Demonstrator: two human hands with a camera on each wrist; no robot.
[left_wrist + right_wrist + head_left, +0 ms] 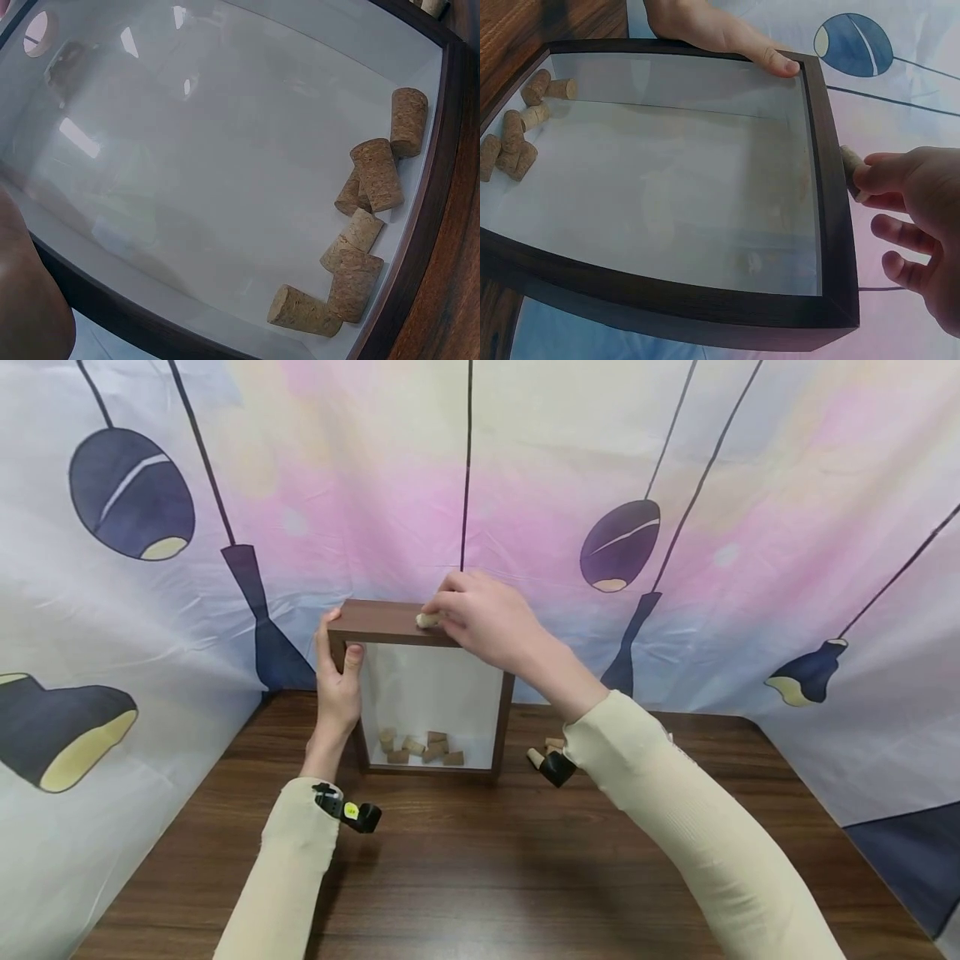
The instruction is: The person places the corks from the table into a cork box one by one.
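Observation:
A brown shadow box frame with a clear front stands upright on the table. My left hand grips its left side near the upper corner, thumb on the front and fingers by the top. Above the frame's top edge, my right hand pinches a cork between thumb and fingertips. That cork lies against the top edge; whether it enters a hole there is hidden. Several corks lie in a loose heap along the bottom inside the frame. A round hole shows at the frame's top in the left wrist view.
More corks lie on the dark wood table to the right of the frame, partly behind the right wrist camera. A patterned cloth hangs behind the table and along its sides.

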